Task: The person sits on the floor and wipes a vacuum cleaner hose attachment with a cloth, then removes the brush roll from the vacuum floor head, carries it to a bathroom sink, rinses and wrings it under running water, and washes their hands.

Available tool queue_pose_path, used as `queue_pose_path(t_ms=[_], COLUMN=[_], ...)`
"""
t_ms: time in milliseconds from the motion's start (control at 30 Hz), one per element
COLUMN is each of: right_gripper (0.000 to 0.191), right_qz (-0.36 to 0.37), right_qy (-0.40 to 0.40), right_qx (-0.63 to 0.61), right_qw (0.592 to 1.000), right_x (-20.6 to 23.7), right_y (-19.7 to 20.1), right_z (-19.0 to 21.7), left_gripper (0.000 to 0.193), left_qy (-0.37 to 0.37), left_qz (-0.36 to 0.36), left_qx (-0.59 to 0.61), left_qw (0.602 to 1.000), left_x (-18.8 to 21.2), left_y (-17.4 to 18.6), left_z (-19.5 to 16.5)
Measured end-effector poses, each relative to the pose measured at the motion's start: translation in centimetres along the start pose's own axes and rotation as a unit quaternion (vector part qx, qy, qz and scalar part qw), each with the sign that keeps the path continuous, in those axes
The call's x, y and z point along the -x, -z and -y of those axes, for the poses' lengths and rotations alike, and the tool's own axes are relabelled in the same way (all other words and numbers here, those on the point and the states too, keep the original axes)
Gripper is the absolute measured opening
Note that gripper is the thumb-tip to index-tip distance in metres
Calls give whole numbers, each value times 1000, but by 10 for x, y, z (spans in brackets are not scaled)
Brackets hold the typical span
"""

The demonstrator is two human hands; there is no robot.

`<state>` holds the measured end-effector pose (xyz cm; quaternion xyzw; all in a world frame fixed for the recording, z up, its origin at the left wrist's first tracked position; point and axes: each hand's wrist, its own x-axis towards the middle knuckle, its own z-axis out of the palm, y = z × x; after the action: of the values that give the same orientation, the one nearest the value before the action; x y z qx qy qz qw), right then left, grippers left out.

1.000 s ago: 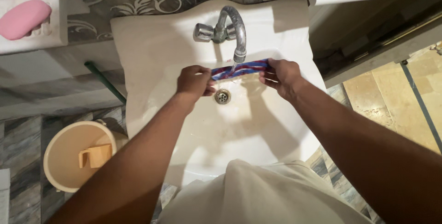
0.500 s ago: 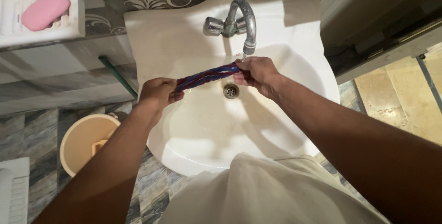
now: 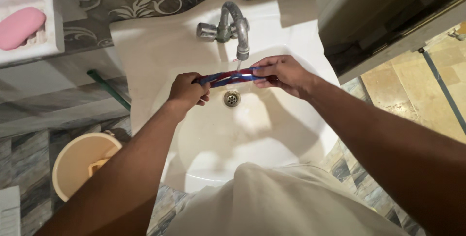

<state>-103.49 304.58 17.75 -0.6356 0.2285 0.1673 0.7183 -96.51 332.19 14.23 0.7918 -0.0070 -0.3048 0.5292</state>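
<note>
Two hands over basin, both gripping. Left hand (image 3: 187, 92) fisted round one end of twisted red-and-blue cloth strip (image 3: 228, 77); right hand (image 3: 281, 74) pinches other end. Strip stretched taut between them, just under tap spout (image 3: 241, 46), above drain (image 3: 232, 98). White sink (image 3: 145, 46) below. Beyond sink's left edge: cream bucket (image 3: 80, 160) on floor, pink soap (image 3: 20, 27) in dish near upper left.

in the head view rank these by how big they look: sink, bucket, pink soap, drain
Largest to smallest:
1. sink
2. bucket, though it sits lower, farther from the camera
3. pink soap
4. drain
</note>
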Motion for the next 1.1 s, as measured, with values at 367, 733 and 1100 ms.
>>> queue_pose_path(t_ms=[367, 733, 1100], right_gripper=[25, 41, 19], right_qz=[-76, -65, -195], right_qy=[-54, 180, 100], right_qx=[156, 212, 232], right_qw=[983, 959, 948], right_x=[-27, -79, -95], right_y=[-11, -12, -30], right_z=[22, 62, 75], left_gripper=[24, 19, 19], left_qy=[-103, -61, -12], left_qz=[40, 103, 157], left_qx=[-388, -470, -448], left_qw=[915, 875, 880], left_x=[17, 20, 32], left_y=[-33, -26, -24], left_z=[-48, -42, -24])
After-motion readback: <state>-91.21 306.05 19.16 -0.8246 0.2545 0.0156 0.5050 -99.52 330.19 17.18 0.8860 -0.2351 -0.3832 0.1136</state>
